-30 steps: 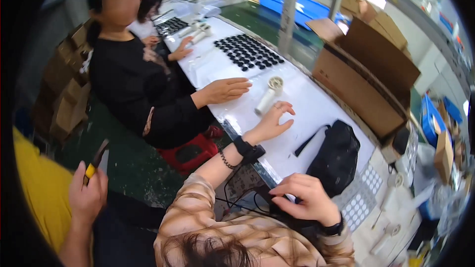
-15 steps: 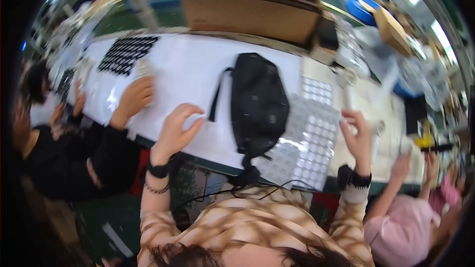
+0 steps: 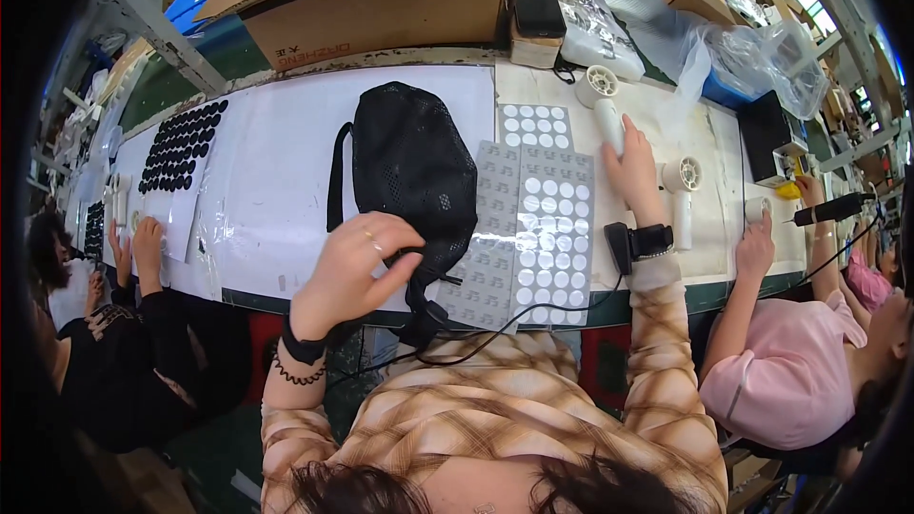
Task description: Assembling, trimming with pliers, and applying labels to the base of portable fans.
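One black mesh bag, three white handheld fans right of it, perhaps three sheets of round stickers between.

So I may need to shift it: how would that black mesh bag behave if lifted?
The black mesh bag would probably sag, since its mesh fabric looks soft. Its strap lies loose and may dangle. It likely won't roll, lying flat on the table.
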Demonstrator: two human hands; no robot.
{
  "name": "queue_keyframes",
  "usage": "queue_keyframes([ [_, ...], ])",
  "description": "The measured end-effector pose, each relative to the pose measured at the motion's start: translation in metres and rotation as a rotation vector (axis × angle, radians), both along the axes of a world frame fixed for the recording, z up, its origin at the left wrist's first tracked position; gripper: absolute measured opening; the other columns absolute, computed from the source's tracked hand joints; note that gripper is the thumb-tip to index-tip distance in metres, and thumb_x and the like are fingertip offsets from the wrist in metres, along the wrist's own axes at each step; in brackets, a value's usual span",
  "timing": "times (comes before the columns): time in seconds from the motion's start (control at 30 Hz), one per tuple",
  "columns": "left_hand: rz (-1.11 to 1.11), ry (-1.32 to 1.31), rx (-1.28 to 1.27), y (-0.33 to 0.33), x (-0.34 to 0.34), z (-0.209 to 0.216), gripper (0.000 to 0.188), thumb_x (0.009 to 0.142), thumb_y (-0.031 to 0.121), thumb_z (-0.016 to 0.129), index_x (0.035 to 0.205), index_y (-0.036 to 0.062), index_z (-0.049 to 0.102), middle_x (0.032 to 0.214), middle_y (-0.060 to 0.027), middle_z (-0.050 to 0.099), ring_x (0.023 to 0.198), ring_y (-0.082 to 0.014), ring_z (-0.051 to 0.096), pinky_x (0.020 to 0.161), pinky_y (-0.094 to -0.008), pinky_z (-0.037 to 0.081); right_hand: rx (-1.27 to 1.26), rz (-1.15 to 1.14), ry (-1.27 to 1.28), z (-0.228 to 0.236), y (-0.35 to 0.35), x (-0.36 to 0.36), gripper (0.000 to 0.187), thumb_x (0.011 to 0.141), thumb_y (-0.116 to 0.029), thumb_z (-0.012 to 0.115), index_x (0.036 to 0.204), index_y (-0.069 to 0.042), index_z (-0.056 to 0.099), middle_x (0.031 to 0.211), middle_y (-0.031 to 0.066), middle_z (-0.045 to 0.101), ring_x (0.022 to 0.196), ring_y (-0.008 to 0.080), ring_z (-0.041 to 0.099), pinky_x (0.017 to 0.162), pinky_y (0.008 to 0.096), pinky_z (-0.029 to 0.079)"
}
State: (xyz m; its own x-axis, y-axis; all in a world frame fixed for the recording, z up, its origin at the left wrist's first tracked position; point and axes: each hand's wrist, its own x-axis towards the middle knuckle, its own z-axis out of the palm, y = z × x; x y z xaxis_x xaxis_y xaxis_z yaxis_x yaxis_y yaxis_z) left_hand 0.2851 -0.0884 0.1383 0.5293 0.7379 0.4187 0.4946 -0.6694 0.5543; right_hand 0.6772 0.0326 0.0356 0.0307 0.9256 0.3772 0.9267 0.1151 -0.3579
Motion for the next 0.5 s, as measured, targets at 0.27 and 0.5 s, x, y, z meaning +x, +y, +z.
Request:
queue_keyframes([
  [0.27, -0.130, -0.030, -0.141, 0.004, 0.034, -0.020, 0.022, 0.075, 0.003, 0.064, 0.096, 0.0016, 0.058, 0.090, -0.0111, 0.062, 0.086, -0.0282, 0.059, 0.076, -0.0345, 0.046, 0.252, 0.107, 0.110, 0.072, -0.064, -0.054, 0.043, 0.083, -0.012, 0.057, 0.123, 0.000, 0.047, 0.096, 0.0157, 0.059, 0.074, 0.0254, 0.056, 0.066, 0.0337, 0.044],
  [0.5, -0.161, -0.628, -0.803, 0.028, 0.094, -0.038, 0.039, 0.088, 0.012, 0.054, 0.123, 0.0018, 0.039, 0.106, -0.0105, 0.058, 0.096, -0.0195, 0.058, 0.079, -0.0327, 0.048, 0.389, 0.316, 0.139, 0.078, -0.115, -0.111, 0.054, 0.072, -0.006, 0.066, 0.122, 0.002, 0.049, 0.084, 0.0130, 0.056, 0.069, 0.0268, 0.048, 0.062, 0.0353, 0.039],
])
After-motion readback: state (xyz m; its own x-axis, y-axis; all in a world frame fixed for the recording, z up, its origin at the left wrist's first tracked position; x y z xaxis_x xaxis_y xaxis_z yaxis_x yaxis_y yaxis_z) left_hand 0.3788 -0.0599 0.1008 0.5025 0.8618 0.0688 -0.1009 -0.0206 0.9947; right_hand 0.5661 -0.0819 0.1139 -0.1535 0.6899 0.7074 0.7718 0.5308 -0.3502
